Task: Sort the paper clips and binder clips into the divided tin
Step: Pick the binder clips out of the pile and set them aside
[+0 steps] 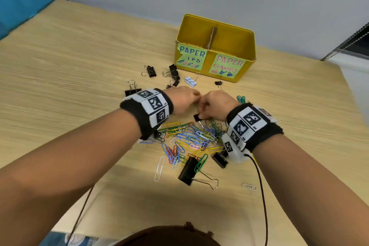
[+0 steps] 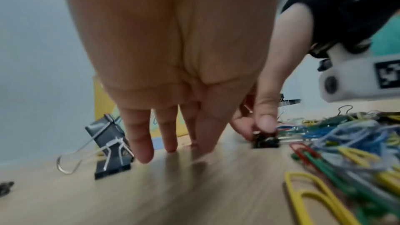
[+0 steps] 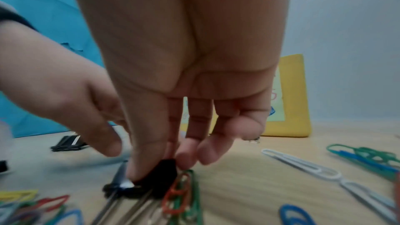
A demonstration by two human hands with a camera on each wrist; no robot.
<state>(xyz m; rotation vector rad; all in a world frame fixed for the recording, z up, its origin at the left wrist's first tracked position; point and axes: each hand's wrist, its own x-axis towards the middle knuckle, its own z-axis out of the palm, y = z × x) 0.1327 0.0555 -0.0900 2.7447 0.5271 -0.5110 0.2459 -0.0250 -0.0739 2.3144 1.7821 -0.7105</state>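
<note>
the right hand (image 1: 214,104) pinches a small black binder clip (image 3: 161,171) at the far edge of the paper-clip pile (image 1: 191,138), mid-table. the left hand (image 1: 182,101) hovers beside it, fingers loose, seemingly holding nothing. next: lift it clear of tangled clips and carry it to the yellow tin (image 1: 247,46) near the table's far edge, the compartment labelled clamps.

even bright light; wrist views blurred, edge-warped

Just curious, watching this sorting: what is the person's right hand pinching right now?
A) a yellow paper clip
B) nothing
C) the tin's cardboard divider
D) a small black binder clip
D: the right hand pinches a small black binder clip between thumb and fingers, at the pile's edge.
</note>
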